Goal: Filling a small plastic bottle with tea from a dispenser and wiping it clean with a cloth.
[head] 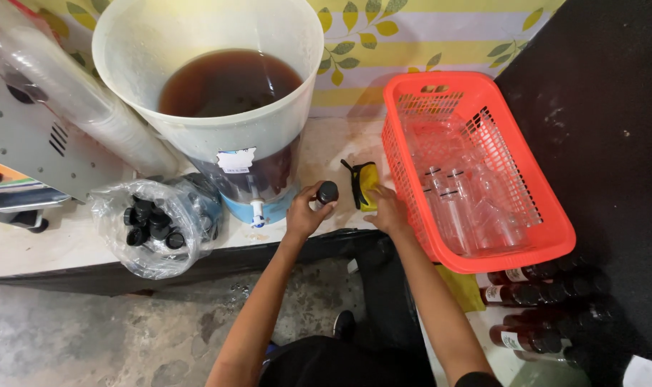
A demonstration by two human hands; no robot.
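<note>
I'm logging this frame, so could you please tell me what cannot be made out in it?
- Head view: the bottle body, wrapped by the left hand; only its black cap shows.
- Head view: the right hand fingers' hold on the yellow cloth, hidden by the hand itself.
- Head view: the filled bottles below the orange basket, dark and partly under it.
- Head view: the bucket tap's state, too small.

1 bucket (197, 136); 1 orange basket (548, 240); 2 hands (304, 215)

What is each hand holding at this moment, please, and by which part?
The left hand grips a capped bottle around its body. The right hand rests on a yellow cloth, pressing its edge.
</note>
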